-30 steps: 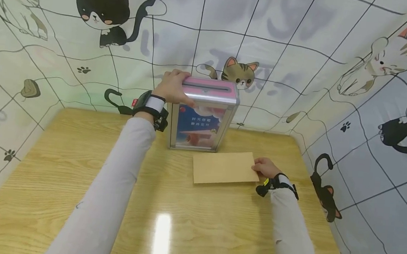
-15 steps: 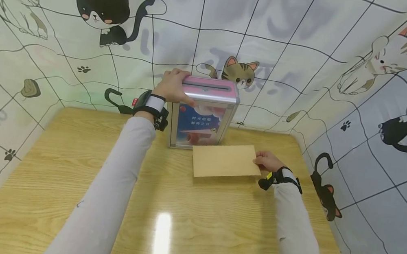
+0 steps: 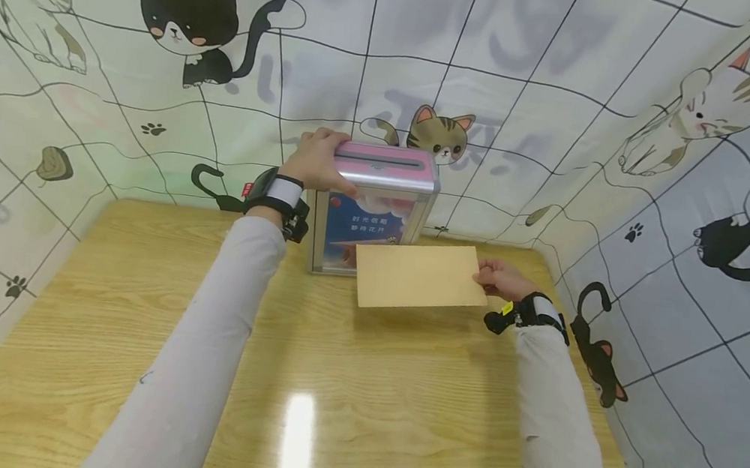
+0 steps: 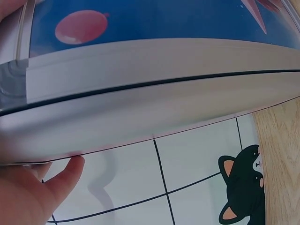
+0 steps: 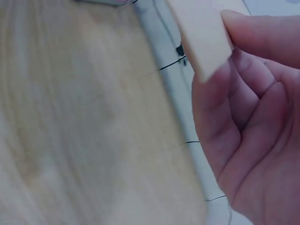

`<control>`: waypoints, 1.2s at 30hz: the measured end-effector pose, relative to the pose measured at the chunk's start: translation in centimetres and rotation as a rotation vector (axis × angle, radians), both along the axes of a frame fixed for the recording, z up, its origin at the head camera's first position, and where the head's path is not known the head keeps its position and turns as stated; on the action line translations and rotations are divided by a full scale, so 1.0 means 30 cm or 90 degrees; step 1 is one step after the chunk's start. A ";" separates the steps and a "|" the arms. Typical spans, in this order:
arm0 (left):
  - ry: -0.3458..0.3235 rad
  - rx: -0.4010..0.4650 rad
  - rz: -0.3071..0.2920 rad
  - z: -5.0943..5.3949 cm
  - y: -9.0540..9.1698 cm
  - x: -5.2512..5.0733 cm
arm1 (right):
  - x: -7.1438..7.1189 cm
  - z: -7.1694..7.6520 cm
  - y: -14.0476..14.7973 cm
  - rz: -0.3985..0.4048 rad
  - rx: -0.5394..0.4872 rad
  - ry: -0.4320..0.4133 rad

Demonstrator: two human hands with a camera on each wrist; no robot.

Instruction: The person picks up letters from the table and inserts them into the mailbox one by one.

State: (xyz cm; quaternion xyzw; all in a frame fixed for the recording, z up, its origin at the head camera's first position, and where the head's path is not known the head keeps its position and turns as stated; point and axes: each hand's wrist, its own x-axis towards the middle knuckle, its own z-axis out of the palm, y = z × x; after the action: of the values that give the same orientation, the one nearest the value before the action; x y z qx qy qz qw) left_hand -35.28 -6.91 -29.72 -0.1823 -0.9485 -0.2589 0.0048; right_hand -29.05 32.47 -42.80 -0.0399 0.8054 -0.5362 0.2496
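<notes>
A letter box (image 3: pixel 366 214) with a pink top, a silver frame and a blue picture front stands upright at the back of the table. A narrow slot (image 3: pixel 382 160) runs along its top. My left hand (image 3: pixel 317 162) grips its upper left corner, thumb on the front; in the left wrist view fingers (image 4: pixel 70 180) reach to its far side. My right hand (image 3: pixel 504 280) pinches the right edge of a plain tan envelope (image 3: pixel 421 278), held off the table and overlapping the box's lower front. The right wrist view shows thumb and fingers on the envelope's corner (image 5: pixel 204 37).
The wooden table (image 3: pixel 360 383) ends at a white wall cloth (image 3: pixel 335 79) printed with cartoon cats, close behind the letter box. The cloth also rises along the table's left and right sides. Both wrists wear black straps (image 3: pixel 281 196).
My right hand has lifted the envelope from the table and moved it up and slightly right, covering part of the box's lower front. The left hand and the letter box stay put.
</notes>
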 end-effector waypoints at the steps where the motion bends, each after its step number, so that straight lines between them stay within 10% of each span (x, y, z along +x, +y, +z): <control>1: 0.001 0.001 -0.001 -0.001 0.000 -0.001 | -0.001 0.012 -0.001 0.002 -0.002 0.005; 36: 0.001 0.014 0.003 -0.013 0.000 -0.012 | -0.035 0.458 -0.136 0.106 0.062 0.269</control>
State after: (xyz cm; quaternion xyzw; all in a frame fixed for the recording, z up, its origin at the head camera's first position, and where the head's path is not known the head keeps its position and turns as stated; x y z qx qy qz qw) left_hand -35.65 -6.91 -30.11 -0.1803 -0.9460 -0.2693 0.0080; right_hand -30.09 28.40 -29.05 -0.2055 0.8586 -0.4541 0.1200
